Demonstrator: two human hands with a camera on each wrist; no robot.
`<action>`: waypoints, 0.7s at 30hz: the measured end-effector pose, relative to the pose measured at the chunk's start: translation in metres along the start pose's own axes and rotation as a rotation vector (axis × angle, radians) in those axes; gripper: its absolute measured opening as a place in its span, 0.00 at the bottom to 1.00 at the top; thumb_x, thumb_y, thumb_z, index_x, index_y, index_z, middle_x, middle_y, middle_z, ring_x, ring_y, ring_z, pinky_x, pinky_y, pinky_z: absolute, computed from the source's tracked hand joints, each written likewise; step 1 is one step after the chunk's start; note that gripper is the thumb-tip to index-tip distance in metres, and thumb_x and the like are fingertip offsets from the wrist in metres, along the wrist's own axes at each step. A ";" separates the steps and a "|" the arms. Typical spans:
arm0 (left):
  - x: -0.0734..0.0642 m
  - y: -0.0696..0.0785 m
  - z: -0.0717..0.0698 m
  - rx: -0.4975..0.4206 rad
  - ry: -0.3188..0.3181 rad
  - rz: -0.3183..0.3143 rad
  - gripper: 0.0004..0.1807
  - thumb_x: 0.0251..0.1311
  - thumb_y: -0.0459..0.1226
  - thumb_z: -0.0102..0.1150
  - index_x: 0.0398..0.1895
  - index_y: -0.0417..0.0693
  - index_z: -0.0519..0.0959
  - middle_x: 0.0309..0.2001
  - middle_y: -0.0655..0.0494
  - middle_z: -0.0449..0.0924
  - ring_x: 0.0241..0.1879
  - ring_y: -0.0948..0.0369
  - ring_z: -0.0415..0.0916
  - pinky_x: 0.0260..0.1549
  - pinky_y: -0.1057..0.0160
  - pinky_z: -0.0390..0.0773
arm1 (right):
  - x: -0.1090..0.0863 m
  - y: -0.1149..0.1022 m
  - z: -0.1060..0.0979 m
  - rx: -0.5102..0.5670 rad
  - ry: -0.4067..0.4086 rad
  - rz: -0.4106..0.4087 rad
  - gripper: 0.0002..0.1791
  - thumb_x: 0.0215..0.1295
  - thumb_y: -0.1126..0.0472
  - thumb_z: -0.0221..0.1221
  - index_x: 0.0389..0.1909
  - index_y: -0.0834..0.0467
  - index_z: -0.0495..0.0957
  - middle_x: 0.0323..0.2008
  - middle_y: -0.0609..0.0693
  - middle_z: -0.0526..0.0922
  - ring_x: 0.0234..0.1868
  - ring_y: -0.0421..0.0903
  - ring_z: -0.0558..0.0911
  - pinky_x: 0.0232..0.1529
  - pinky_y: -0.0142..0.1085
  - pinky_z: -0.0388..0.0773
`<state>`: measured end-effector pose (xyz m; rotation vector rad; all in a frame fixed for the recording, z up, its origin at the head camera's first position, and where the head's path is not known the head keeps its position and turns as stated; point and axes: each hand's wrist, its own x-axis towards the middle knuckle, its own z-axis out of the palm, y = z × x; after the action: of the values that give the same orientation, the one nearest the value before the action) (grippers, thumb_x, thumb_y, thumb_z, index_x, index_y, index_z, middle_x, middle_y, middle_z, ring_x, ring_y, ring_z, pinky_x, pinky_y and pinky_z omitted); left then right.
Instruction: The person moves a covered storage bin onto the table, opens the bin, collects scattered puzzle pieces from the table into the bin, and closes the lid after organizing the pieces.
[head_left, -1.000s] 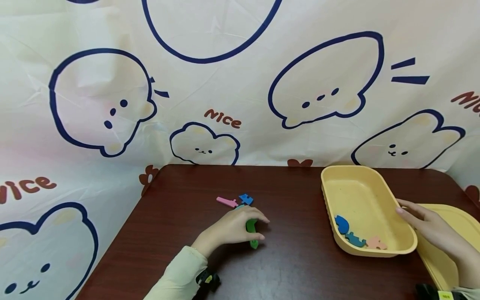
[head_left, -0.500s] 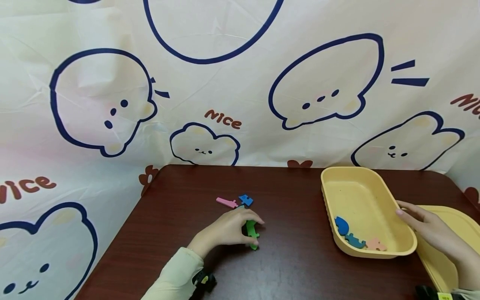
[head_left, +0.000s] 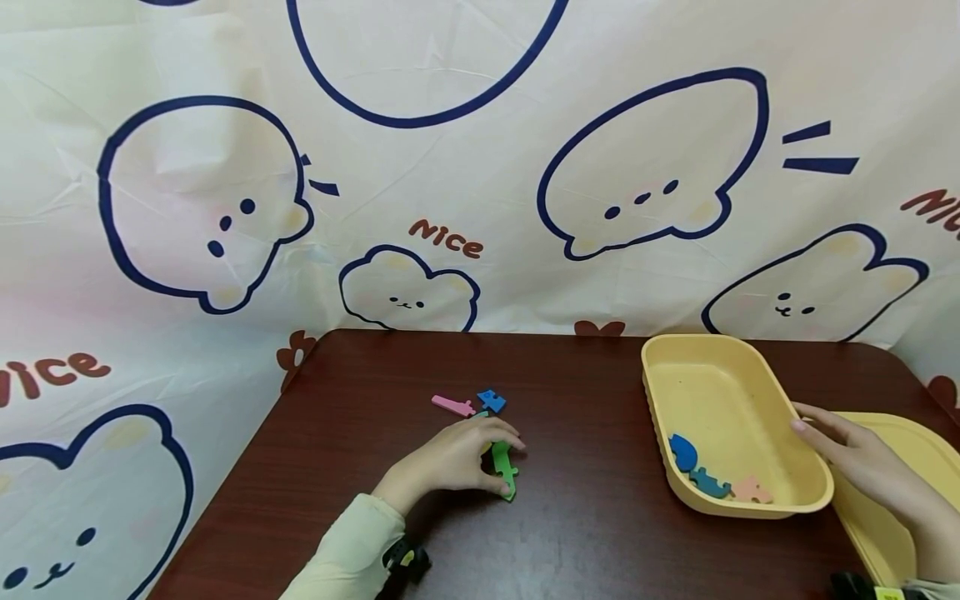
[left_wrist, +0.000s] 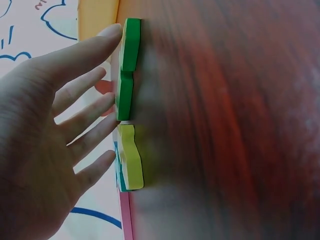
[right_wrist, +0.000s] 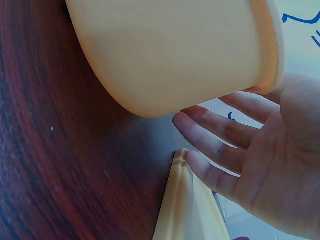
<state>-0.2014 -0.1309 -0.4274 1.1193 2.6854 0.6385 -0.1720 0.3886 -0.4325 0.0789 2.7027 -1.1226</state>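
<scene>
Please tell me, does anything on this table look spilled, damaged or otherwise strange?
Nothing stands out: I see no spill or damage. Three toy pieces lie in the yellow box, a yellow lid lies to its right, and the left hand holds a green piece.

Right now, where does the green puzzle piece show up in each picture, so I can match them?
Head view: the green piece is in the lower half, slightly right of centre, at the left hand.
Left wrist view: upper part, left of centre, the green piece by the thumb tip.
Right wrist view: not in it.
Shared landmark: the dark reddish-brown table, in all three.
</scene>
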 end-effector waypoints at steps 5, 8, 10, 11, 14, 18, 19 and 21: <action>0.000 0.000 0.001 0.017 -0.028 -0.008 0.31 0.49 0.51 0.77 0.58 0.59 0.81 0.62 0.60 0.75 0.62 0.59 0.70 0.60 0.54 0.70 | 0.000 0.000 0.000 0.003 -0.004 0.003 0.46 0.77 0.37 0.39 0.74 0.73 0.46 0.67 0.83 0.51 0.64 0.78 0.59 0.52 0.69 0.67; 0.000 0.002 0.000 0.026 -0.041 -0.012 0.33 0.47 0.53 0.77 0.59 0.58 0.80 0.63 0.58 0.74 0.63 0.58 0.69 0.62 0.53 0.69 | 0.000 0.000 0.000 0.002 -0.002 -0.003 0.46 0.77 0.37 0.39 0.74 0.73 0.46 0.67 0.82 0.52 0.63 0.77 0.59 0.51 0.68 0.68; -0.001 0.003 0.000 0.037 -0.049 -0.012 0.35 0.47 0.54 0.77 0.61 0.58 0.79 0.64 0.58 0.73 0.64 0.57 0.68 0.63 0.52 0.67 | 0.000 0.000 0.000 -0.003 0.002 -0.010 0.45 0.77 0.37 0.40 0.74 0.73 0.47 0.67 0.82 0.53 0.63 0.77 0.61 0.51 0.66 0.69; -0.001 0.003 0.000 0.042 -0.054 -0.010 0.37 0.46 0.54 0.77 0.62 0.58 0.78 0.64 0.58 0.73 0.65 0.57 0.68 0.64 0.52 0.66 | 0.000 0.001 0.000 -0.005 0.003 -0.012 0.45 0.77 0.38 0.40 0.74 0.73 0.47 0.66 0.82 0.53 0.63 0.77 0.61 0.50 0.66 0.69; 0.000 0.004 0.001 0.068 -0.062 -0.006 0.41 0.45 0.56 0.77 0.65 0.57 0.76 0.65 0.58 0.71 0.66 0.56 0.66 0.65 0.51 0.65 | 0.000 0.001 0.000 -0.009 0.007 -0.015 0.45 0.77 0.38 0.40 0.74 0.73 0.47 0.66 0.82 0.54 0.63 0.76 0.61 0.50 0.65 0.70; 0.000 0.004 0.002 0.086 -0.074 -0.011 0.43 0.45 0.57 0.77 0.67 0.57 0.74 0.66 0.59 0.70 0.66 0.57 0.65 0.66 0.52 0.63 | -0.001 0.001 0.000 -0.001 0.003 -0.012 0.45 0.77 0.38 0.40 0.74 0.72 0.47 0.67 0.82 0.53 0.63 0.77 0.60 0.50 0.66 0.69; 0.000 0.004 0.003 0.085 -0.077 -0.016 0.43 0.45 0.56 0.77 0.66 0.58 0.74 0.66 0.59 0.70 0.66 0.57 0.65 0.66 0.52 0.63 | -0.001 0.000 0.000 -0.001 0.003 -0.012 0.45 0.77 0.38 0.40 0.74 0.72 0.47 0.67 0.82 0.53 0.63 0.77 0.60 0.51 0.66 0.69; 0.000 0.004 0.003 0.082 -0.081 -0.024 0.42 0.46 0.56 0.77 0.66 0.58 0.75 0.66 0.60 0.70 0.66 0.58 0.65 0.66 0.53 0.63 | -0.001 0.000 0.000 0.002 0.000 -0.007 0.45 0.77 0.37 0.39 0.74 0.72 0.46 0.67 0.82 0.52 0.63 0.77 0.60 0.51 0.67 0.68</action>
<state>-0.1980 -0.1274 -0.4283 1.1062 2.6727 0.4728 -0.1714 0.3885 -0.4324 0.0697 2.7037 -1.1274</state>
